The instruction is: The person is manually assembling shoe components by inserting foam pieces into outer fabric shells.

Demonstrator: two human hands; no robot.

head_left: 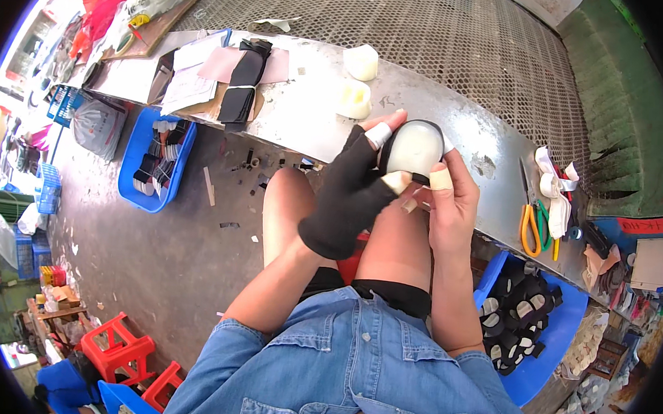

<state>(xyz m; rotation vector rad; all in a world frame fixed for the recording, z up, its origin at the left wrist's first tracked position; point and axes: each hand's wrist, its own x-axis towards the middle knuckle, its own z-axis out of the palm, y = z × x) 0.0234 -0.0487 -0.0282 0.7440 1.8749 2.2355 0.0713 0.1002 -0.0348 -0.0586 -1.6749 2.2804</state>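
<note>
Both my hands hold a rounded white piece with a black edge (416, 148) over my lap, at the front edge of the metal bench. My left hand (347, 196), in a black fingerless glove with white wraps on the fingertips, grips its left side and lower edge. On the right side and lower rim, my bare right hand (453, 203) pinches it, a pale wrap around the thumb. Part of the fingers is hidden behind the piece. Just beyond my left hand, a cream-white block (353, 99) and a second white block (361, 61) sit on the bench.
Orange-handled scissors (529, 228) and a green-handled tool (544, 224) lie right on the metal bench (306, 122). A banded black strip bundle (244, 84) lies left. Blue bins stand below: one with black-and-white pieces (521, 310), another (146, 196) left. Red stools (118, 349) stand lower left.
</note>
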